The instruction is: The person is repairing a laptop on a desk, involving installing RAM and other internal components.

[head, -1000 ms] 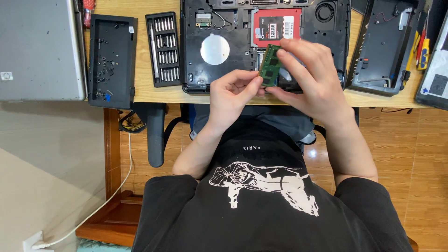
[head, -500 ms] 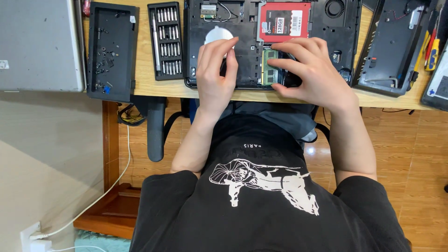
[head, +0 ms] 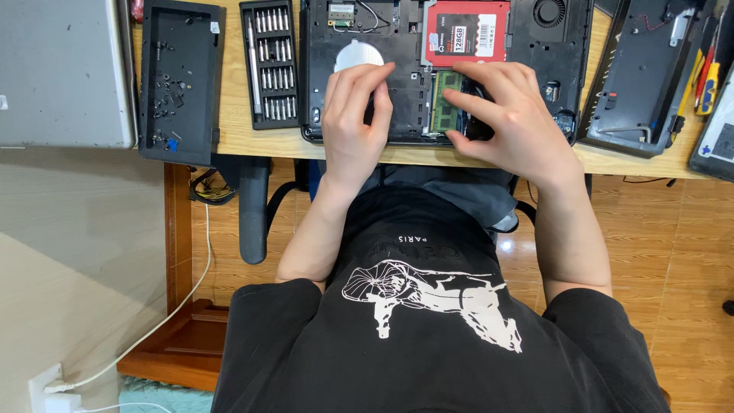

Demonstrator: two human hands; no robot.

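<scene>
Pressing hand: right hand lay spread, fingertips down on the green memory module, thumb at its near edge; nothing was gripped.
Bracing hand: left hand rested flat and empty on the open laptop base, fingers loosely together and reaching toward a round silver disc.
Module position: lying in its slot in the middle of the base, just below the red-labelled solid-state drive; whether it was fully latched could not be told.
Step in hand: judged to be seating the module into its slot.
Next move calls for: even downward pressure on both ends until the side clips catch, with the base held steady.
Beside the base: screwdriver bit set, then a black tray of loose screws, both on the wooden desk.
Further out: grey laptop lid at far left; second opened chassis at right.
</scene>
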